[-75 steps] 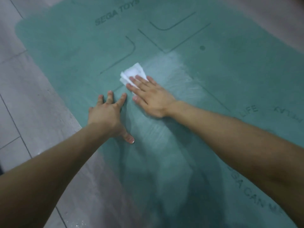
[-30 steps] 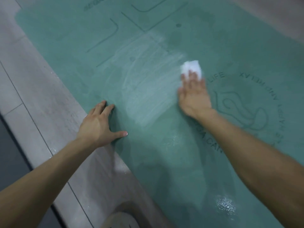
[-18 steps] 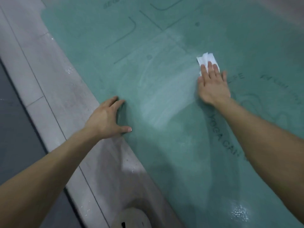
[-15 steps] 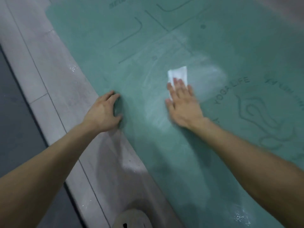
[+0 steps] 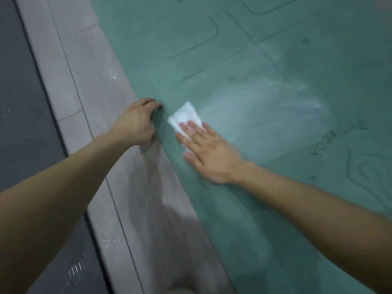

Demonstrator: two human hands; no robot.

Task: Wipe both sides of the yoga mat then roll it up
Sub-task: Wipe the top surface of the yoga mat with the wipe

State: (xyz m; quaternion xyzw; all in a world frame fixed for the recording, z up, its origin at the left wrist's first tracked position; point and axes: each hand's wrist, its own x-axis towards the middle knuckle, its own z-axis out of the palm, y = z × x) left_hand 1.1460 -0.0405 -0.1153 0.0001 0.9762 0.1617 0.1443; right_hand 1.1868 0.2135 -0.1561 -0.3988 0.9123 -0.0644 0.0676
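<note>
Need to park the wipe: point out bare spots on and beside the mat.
Free: the yoga mat beyond the right hand, toward the printed lines, and the pale tile strip left of the mat, ahead of the left hand. Crowded: the mat's edge, where left hand and white wipe almost meet.

Wipe point(image 5: 184, 116) now beside left hand point(image 5: 135, 124)

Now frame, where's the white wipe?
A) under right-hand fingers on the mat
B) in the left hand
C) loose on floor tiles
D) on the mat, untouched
A: the right hand presses the white wipe flat on the yoga mat, near the left hand.
</note>
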